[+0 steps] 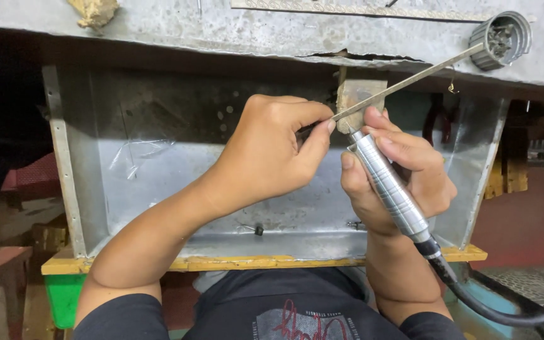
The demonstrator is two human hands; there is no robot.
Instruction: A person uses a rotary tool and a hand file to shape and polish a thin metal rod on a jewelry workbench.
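Note:
My left hand [272, 151] pinches the near end of a thin flat metal strip [410, 77] that slants up to the right and rests across a small worn wooden block [355, 94]. My right hand [404, 176] grips a ribbed silver rotary handpiece [390, 186], its tip pointing up to the strip at the block. A black flexible shaft [492, 305] runs from the handpiece down to the lower right. Both hands work over a sheet-metal catch tray [158, 189] under the bench edge.
A grey worn bench top [253, 25] spans the top, with a round metal cup of small bits [502, 39] at its right. A yellow wooden ledge [272, 261] runs under the tray. A small screw-like part [258, 230] lies in the tray. A green bin [63, 296] stands at lower left.

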